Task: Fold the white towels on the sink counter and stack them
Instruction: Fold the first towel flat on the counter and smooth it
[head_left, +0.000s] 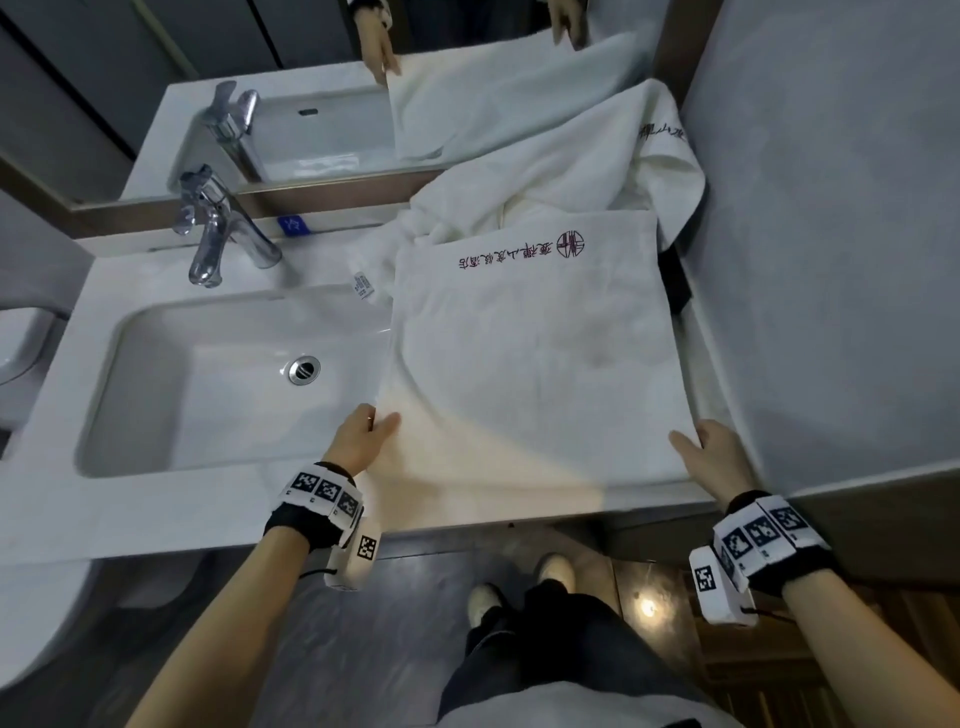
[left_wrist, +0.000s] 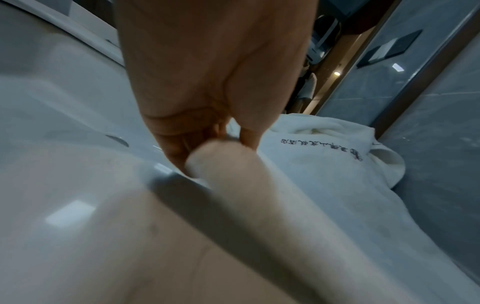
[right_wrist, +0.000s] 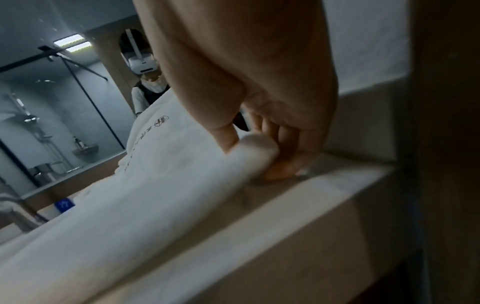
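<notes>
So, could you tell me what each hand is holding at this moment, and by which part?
Both hold the flat white towel by its near edge: the left hand pinches the near-left corner, the right hand grips the near-right corner.

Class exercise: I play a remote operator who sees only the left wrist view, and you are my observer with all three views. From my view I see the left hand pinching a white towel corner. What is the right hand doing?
Observer: The right hand pinches the opposite near corner of the same flat white printed towel, thumb on top and fingers beneath.
Operator: Is there a tap by the basin?
Observer: Yes, a chrome lever tap stands behind the white rectangular basin, left of the towel.
Operator: Is anything next to the crumpled white towel behind?
Observer: A black object shows just right of the crumpled white towel, against the grey wall; I cannot tell what it is.
</notes>
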